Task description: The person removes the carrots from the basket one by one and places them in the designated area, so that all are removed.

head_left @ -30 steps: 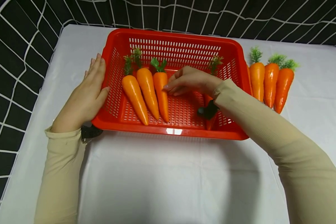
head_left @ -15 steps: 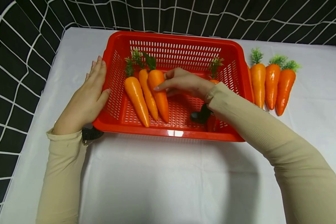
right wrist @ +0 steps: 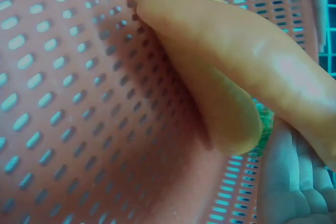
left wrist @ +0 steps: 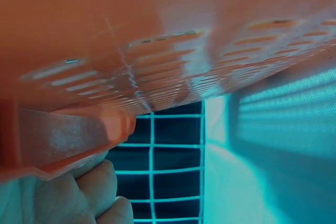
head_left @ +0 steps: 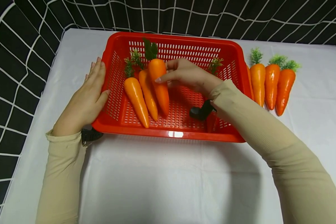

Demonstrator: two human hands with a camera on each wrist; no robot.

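My right hand (head_left: 186, 74) pinches an orange carrot (head_left: 158, 70) with dark leafy green tops between thumb and fingers, inside the red plastic basket (head_left: 173, 36). Its top end is raised, and it overlaps the carrot (head_left: 147, 93) beside it. In the right wrist view the held carrot (right wrist: 247, 45) crosses above another, with the fingers (right wrist: 294, 177) under its thick end. Farther left lies one more carrot (head_left: 136, 101). My left hand (head_left: 85, 95) rests against the basket's left side, fingers straight, thumb at the rim. The left wrist view shows the slotted outer wall (left wrist: 173, 66) close up.
Green fronds (head_left: 215, 65) of another carrot show in the basket's right part, its body mostly hidden by my right forearm. Several carrots (head_left: 271, 85) lie in a row outside the basket's right side on the white tablecloth (head_left: 156, 180). Behind stands a black-and-white grid backdrop (head_left: 196, 18).
My right hand has taken hold of the rightmost carrot of the left group and raised it up and slightly left, over its neighbour. The left hand stays against the basket.
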